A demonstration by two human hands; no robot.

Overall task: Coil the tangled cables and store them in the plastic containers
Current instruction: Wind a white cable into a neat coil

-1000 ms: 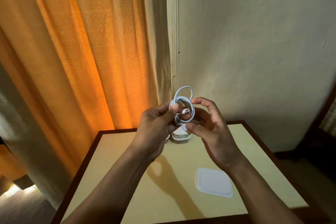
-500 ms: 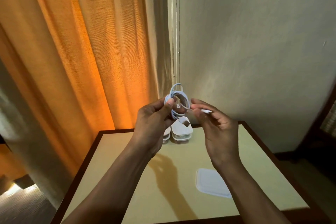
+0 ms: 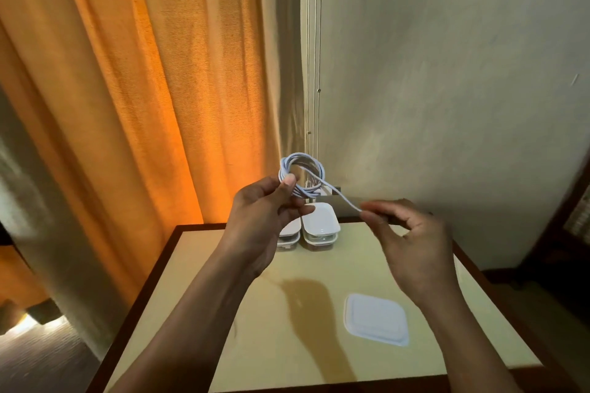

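"One white cable (image 3: 301,174), then. Where was it?"

"Up in the air over the far end of the bench (image 3: 223,329), wound into a small coil of several turns. The left hand (image 3: 261,214) gripped it, with thumb and fingers (image 3: 289,183) pinched on the near left side of the loops."

"And the right hand?"

"The right hand (image 3: 412,233) had its fingers (image 3: 367,213) closed in a pinch on the loose tail (image 3: 343,198). That ran taut and straight from the coil down to the right."

"What had just changed?"

"A second before, both hands were bunched at the coil, the right fingers on the plug end. Since then the right hand had drawn away to the right and pulled the tail out. I judged the coiling nearly done, with the tail being readied to wrap round the loops and bind them. It could also have been a turn coming loose; I could not tell which."

"What lay around?"

"Two stacks of plastic containers (image 3: 321,226) stood at the far edge of the bench, just below the coil. The left stack was half hidden behind the left hand. A loose white lid (image 3: 376,319) lay flat on the near right, beneath the right forearm. An orange curtain (image 3: 127,105) hung to the left, and a plain wall (image 3: 447,73) stood beyond."

"Anything in the way?"

"The containers in view looked lidded, and I saw no open one to match the loose lid. Both hands were busy, so one would have had to come free first."
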